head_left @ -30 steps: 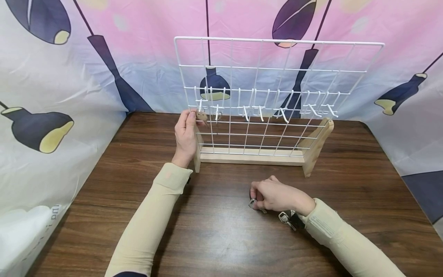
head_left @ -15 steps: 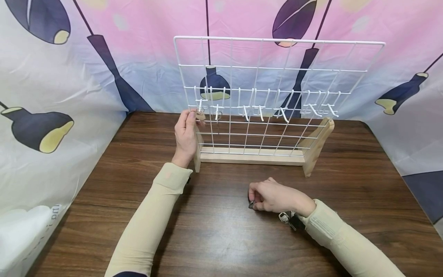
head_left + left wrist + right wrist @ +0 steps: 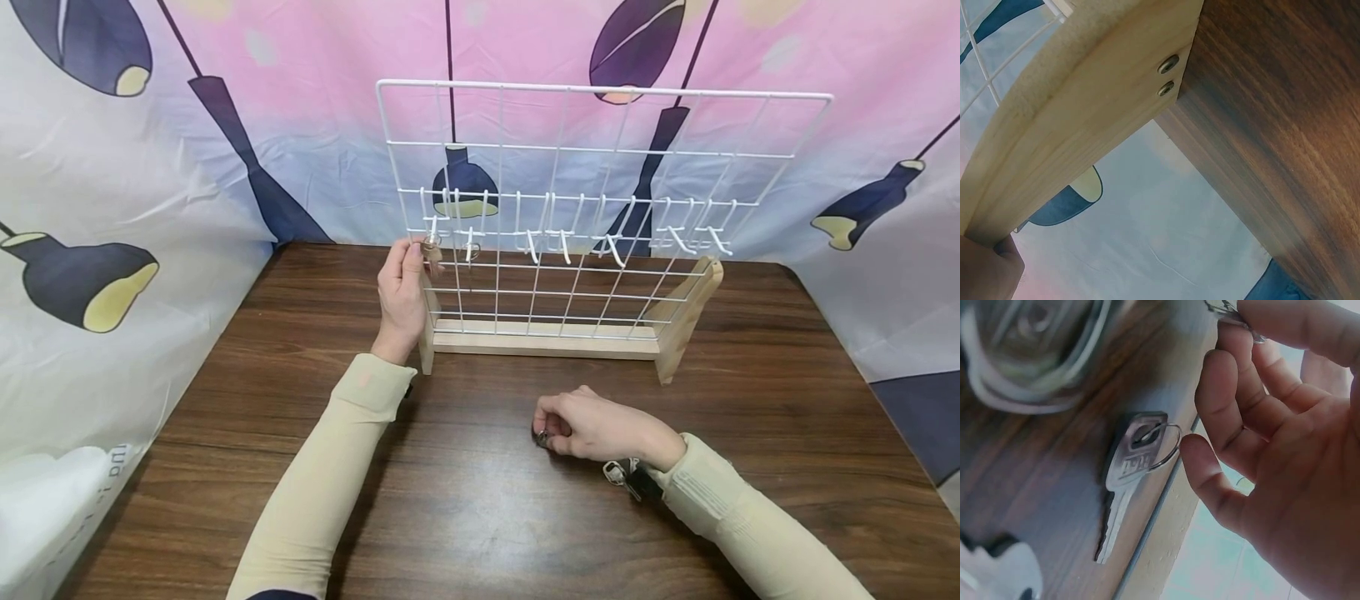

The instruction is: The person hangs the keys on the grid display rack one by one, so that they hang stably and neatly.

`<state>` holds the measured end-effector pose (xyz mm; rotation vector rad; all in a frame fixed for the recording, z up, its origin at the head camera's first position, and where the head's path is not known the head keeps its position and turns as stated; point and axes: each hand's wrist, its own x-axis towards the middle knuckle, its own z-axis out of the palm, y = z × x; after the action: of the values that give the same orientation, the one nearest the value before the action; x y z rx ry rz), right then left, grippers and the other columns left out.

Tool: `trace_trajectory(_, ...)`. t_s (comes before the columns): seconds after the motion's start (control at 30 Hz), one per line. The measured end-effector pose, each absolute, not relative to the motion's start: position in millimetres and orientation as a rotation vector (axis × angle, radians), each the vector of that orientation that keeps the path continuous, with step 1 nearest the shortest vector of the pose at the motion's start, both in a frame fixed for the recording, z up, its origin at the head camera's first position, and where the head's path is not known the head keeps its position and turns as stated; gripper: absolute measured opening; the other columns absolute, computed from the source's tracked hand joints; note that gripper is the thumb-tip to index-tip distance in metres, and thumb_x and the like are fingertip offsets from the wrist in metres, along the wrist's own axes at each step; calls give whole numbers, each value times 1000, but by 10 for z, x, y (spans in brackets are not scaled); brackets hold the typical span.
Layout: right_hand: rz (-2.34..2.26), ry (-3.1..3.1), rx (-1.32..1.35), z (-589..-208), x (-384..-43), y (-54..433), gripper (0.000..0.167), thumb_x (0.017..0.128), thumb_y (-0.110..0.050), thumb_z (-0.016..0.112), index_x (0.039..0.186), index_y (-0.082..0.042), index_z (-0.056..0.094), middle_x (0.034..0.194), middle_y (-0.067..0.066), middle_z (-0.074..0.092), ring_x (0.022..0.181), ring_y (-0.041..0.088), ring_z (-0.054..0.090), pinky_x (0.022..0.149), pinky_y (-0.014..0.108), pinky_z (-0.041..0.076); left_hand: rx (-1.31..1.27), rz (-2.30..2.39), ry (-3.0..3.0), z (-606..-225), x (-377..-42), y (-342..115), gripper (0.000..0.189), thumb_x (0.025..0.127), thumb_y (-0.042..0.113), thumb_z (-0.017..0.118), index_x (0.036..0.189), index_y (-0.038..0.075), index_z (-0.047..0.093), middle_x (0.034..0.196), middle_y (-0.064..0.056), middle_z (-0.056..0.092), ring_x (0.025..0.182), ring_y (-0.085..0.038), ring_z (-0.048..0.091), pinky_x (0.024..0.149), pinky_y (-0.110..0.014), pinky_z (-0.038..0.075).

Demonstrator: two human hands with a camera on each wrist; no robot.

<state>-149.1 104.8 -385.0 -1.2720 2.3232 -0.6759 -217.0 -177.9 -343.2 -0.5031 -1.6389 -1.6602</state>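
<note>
1. The left hand (image 3: 401,292) grips the left wooden upright (image 3: 1085,100), seemingly to steady the rack (image 3: 603,89); the fingers behind are hidden
2. The right hand (image 3: 592,425) pinches a small metal piece (image 3: 542,437) over the table (image 3: 480,517); it is likely a key, though the fingers cover most of it
3. Near that hand lie keys not yet hung; a ringed key (image 3: 1125,462) shows plainly; another key (image 3: 1004,569) is cut off at the view's edge; a blurred metal shape (image 3: 1029,362) is too close to read
4. On the rack, the first hook (image 3: 434,229) carries a hanging key (image 3: 433,258); the second hook (image 3: 470,244) bears a ring (image 3: 477,252), its key hard to make out
5. Five hooks (image 3: 565,247) further right look bare; the hanging seems partly done, with the pinched piece and table keys left
</note>
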Motion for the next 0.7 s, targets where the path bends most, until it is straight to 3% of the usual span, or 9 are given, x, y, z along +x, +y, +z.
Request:
trace_trajectory(0.17,-712,2310,-1221,-3835,-1490,1041,11,88,-9,67,90,-18,61,68,-12,54,60,2,49,55,22,44,-492,-1668,-1644,-3273,-2021,-1705,26,103,-1,33,101,-21,49,86,-6,63,71,-24,57,70,-28,50)
trace_trajectory(0.27,-732,2308,-1201,-3823,-1494,1043,8,92,-14,65,89,-20,62,71,-12,56,61,3,51,54,22,46,-491,-1675,-1648,-3208,-1964,-1680,24,101,-5,31,100,-22,48,85,-4,62,71,-16,57,69,-26,49)
trace_trajectory(0.33,-755,2306,-1194,-3808,-1497,1045,9,93,-15,64,88,-22,62,74,-12,58,61,3,52,54,23,47,-501,-1681,-1651,-3208,-1964,-1686,24,102,-5,31,100,-23,47,84,-4,61,71,-18,56,69,-27,49)
trace_trajectory(0.53,-786,2340,-1226,-3772,-1500,1052,7,94,-20,65,89,-24,65,82,-14,60,70,3,55,63,23,50,-447,-1651,-1685,-3192,-1939,-1686,25,102,-4,33,102,-22,50,87,9,63,73,-21,57,72,-29,51)
trace_trajectory(0.7,-810,2390,-1292,-3737,-1501,1056,4,94,-22,67,91,-23,69,90,-15,62,80,2,57,73,24,51,-453,-1656,-1685,-3185,-1935,-1681,25,102,-4,32,102,-22,50,86,9,62,71,-24,57,71,-26,50)
